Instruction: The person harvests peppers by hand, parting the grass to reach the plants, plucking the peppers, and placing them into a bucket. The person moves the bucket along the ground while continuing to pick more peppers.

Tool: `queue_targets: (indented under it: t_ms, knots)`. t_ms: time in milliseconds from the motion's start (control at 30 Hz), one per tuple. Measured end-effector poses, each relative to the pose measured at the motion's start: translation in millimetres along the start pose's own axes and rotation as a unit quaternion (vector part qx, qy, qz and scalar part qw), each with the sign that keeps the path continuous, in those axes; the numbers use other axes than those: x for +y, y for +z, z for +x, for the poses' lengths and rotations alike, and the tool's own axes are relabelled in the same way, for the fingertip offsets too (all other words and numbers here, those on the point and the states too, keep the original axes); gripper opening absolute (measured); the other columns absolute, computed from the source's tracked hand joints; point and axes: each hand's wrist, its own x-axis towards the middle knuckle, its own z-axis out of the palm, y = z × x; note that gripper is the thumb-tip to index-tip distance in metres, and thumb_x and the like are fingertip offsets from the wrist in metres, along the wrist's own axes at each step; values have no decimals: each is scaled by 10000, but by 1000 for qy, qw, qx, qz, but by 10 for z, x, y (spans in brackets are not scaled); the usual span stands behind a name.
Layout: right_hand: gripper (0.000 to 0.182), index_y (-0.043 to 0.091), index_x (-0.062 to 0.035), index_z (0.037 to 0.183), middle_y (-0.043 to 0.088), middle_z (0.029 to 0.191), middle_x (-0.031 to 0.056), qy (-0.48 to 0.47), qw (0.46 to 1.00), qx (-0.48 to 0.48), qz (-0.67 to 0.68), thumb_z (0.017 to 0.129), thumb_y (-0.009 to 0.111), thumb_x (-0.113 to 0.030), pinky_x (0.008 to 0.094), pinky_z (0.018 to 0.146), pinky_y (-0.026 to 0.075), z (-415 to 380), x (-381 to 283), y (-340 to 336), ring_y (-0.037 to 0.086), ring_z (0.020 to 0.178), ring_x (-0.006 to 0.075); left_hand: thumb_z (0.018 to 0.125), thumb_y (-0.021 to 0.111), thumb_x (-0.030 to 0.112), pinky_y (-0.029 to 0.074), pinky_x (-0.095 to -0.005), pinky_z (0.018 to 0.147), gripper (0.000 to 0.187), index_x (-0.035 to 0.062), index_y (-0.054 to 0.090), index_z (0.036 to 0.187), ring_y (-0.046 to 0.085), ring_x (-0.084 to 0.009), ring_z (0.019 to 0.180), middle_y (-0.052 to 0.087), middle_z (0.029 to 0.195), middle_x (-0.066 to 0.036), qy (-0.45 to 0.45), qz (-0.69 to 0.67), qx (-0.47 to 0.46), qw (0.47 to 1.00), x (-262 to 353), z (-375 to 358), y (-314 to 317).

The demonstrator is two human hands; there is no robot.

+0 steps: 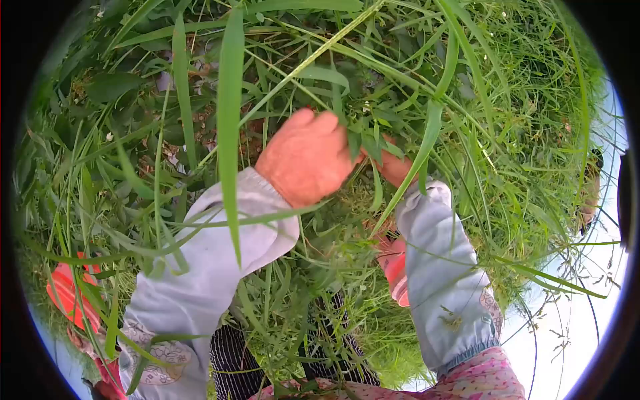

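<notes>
My left hand (308, 159) is closed in a fist at the centre, its back turned to the camera; what its fingers hold is hidden. Just right of it, partly behind green leaves (373, 137), is my right hand (395, 167), its fingers close to the left hand's. The leaves cover most of the right fingers. Both arms wear pale grey-blue sleeves. Long grass blades cross in front of the hands and the left forearm.
Dense grass and leafy plants (533, 133) surround the hands. One broad blade (230, 127) hangs close to the camera. Red-orange items (72, 293) show at the lower left and below the right forearm. Striped dark trousers (233, 360) are at the bottom.
</notes>
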Motion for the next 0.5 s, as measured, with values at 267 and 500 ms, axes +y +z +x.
queue_targets:
  t_ms: [267, 500]
  knots:
    - [514, 355, -4, 1252, 569, 932, 97, 60, 977, -32, 203, 848, 614, -189, 365, 785, 487, 63, -155, -104, 593, 814, 233, 773, 551, 55, 495, -417, 654, 245, 39, 593, 1015, 607, -345, 771, 615, 852, -172, -276, -167, -290, 901, 44, -353, 721]
    - [362, 474, -68, 1171, 559, 975, 41, 60, 985, -31, 162, 855, 578, -210, 334, 788, 477, 83, -151, -49, 582, 871, 179, 770, 607, 130, 474, -376, 742, 268, 137, 606, 1037, 598, -350, 864, 624, 911, -183, -411, -488, -57, 767, -6, -101, 957]
